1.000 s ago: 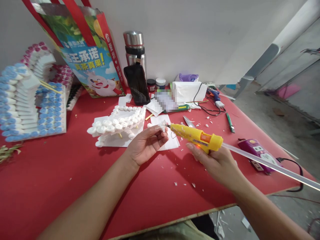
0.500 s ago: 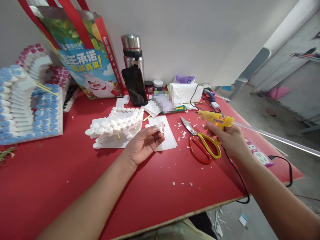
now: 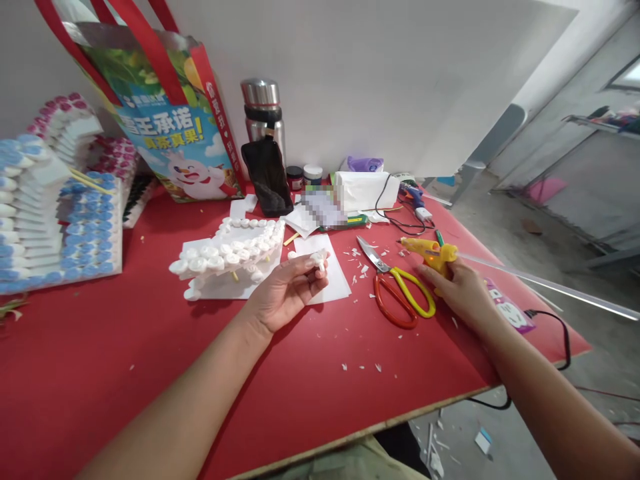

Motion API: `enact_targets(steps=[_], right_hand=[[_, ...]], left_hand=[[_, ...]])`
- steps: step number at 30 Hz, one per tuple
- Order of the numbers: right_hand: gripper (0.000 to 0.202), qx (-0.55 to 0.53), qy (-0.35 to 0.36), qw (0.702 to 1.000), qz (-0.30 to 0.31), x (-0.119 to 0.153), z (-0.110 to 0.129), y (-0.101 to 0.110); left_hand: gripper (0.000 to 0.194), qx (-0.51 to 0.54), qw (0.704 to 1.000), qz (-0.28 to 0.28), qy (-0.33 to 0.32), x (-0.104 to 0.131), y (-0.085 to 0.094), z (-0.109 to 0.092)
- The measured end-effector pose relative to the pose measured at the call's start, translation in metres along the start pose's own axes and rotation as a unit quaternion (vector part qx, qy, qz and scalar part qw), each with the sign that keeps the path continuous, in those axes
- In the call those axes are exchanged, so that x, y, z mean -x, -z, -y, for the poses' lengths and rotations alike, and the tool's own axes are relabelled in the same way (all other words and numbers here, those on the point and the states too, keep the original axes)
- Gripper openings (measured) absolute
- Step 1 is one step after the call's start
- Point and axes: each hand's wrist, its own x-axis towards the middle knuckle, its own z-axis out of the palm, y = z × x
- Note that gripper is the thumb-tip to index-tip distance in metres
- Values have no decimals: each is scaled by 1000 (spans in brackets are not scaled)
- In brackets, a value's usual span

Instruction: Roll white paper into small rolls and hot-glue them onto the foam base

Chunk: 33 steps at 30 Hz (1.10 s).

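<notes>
Between the fingertips of my left hand (image 3: 286,291) is a small white rosette (image 3: 318,260), much like those on the model beside it. My right hand (image 3: 463,293) is wrapped round a yellow hot glue gun (image 3: 429,250), its nozzle pointing left and a long clear glue stick (image 3: 545,281) sticking out of its back. Between my hands lie scissors (image 3: 400,287) with one red and one yellow handle, blades slightly apart. To the left of my left hand stands a model covered with white rosettes (image 3: 225,252) on a white board. White paper (image 3: 327,287) lies behind my left hand.
Blue-and-white rosette models (image 3: 95,230) stand at the left, before a printed shopping bag (image 3: 175,133). A steel flask (image 3: 261,100) and a black phone (image 3: 269,177) stand at the back. White scraps (image 3: 361,367) dot the red table (image 3: 150,387); a purple power strip (image 3: 515,310) sits near its right edge.
My right hand has lowered the glue gun slightly, towards the table. My left hand keeps its hold on the white rosette. The view has shifted a little.
</notes>
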Motion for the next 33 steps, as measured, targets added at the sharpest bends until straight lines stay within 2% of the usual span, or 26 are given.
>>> enact_targets(steps=[2,5,7,8,10,12,14,17,19,22,28,33], right_hand=[[51,52,53,997,2,21,2,11],[48,122,166,975,-86,67,22,36],[37,92,212,965,-124,91,48,51],[34,51,224,966,-121,97,63,57],[29,-55,241,962,-116,96,96,59],[31,-163,244,955,-35,80,127,49],[30,-236,239,941,45,59,153,31],[29,-307,214,923,90,37,177,0],[27,-358,184,909,107,33,183,-17],[26,-406,159,893,109,37,182,-30],[25,-426,192,879,99,42,176,-37],[26,-407,224,882,79,43,174,-39]], left_hand=[[19,2,1000,-2,1,1,-1,0],[19,5,1000,-4,6,1,-2,1],[17,5,1000,-4,7,1,-3,1],[16,5,1000,-5,7,1,-3,2],[16,3,1000,-4,7,2,-5,2],[17,2,1000,-1,4,3,-6,1],[19,-1,1000,-2,-2,3,-7,0],[17,-10,1000,-11,-19,3,-7,-2],[13,-14,999,-6,-34,2,-5,-2],[8,-6,999,6,-44,0,-2,-2],[5,7,999,1,-42,-2,-1,1],[5,5,999,-9,-47,-2,-4,3]])
